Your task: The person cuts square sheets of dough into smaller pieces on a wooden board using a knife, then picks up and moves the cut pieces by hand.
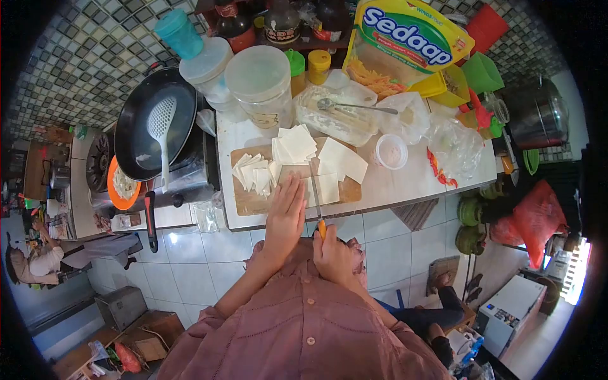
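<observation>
My left hand [286, 212] lies with fingers stretched out flat on pale square dough sheets [327, 189] on a wooden cutting board [251, 204]. In my right hand [334, 256] is a knife [318, 196] by its orange handle, its blade pointing away from me across the sheets. Smaller cut dough pieces [255, 174] lie fanned at the board's left. A stack of sheets [295, 144] sits at the back, and more sheets [342, 160] lie to the right of the blade. What is under my left palm is hidden.
A black frying pan [136, 120] with a white slotted spatula [161, 123] stands on the left stove. Behind the board are a clear jar [258, 85], a plastic tub [339, 120] with a spoon, and a yellow Sedaap pack [408, 38]. A small cup [391, 152] stands right; people sit nearby.
</observation>
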`<control>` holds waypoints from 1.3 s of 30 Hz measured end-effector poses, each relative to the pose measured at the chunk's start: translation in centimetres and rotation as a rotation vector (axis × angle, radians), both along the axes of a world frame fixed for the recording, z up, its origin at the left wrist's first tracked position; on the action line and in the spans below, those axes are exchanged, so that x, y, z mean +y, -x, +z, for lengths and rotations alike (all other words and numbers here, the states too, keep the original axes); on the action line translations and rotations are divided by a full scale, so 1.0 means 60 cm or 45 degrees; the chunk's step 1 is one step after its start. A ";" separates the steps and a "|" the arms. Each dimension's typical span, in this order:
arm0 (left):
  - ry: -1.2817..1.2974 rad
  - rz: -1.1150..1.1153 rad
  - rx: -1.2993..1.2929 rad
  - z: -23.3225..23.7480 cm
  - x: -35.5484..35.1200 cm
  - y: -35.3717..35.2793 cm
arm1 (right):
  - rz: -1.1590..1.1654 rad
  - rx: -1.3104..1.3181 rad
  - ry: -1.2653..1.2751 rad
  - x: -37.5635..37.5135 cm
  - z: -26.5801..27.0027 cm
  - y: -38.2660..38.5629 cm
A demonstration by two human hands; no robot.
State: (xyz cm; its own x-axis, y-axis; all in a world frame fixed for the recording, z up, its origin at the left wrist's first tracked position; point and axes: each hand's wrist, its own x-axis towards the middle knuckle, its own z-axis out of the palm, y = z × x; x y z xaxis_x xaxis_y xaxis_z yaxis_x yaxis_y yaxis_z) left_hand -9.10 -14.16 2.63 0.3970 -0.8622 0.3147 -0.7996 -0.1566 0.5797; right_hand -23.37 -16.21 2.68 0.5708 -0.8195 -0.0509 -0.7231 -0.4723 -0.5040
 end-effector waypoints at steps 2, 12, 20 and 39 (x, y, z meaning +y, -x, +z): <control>-0.009 -0.014 -0.003 0.000 0.001 0.002 | -0.001 0.027 -0.025 0.001 0.004 -0.002; 0.263 0.116 0.354 0.038 0.024 -0.007 | -0.071 0.057 -0.061 0.007 0.006 -0.011; -0.206 0.030 -0.197 -0.011 -0.011 0.029 | -0.037 0.078 -0.045 0.008 -0.007 -0.009; -0.208 0.053 -0.252 -0.010 -0.010 0.027 | -0.036 0.121 -0.187 -0.010 0.018 -0.027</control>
